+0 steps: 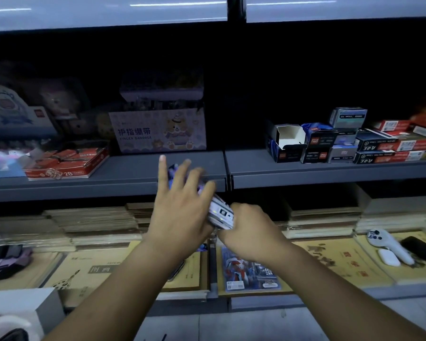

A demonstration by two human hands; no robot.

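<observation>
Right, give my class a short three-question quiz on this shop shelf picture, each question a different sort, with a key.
1. True or false: the right hand grips the lower end of the stack of card packs.
2. The finger bandage box stands on: A the grey shelf; B a trolley; C a chair.
3. Fill the gap: the left hand lies on the stack with its fingers ____.
Key: 1 true; 2 A; 3 spread.
</observation>
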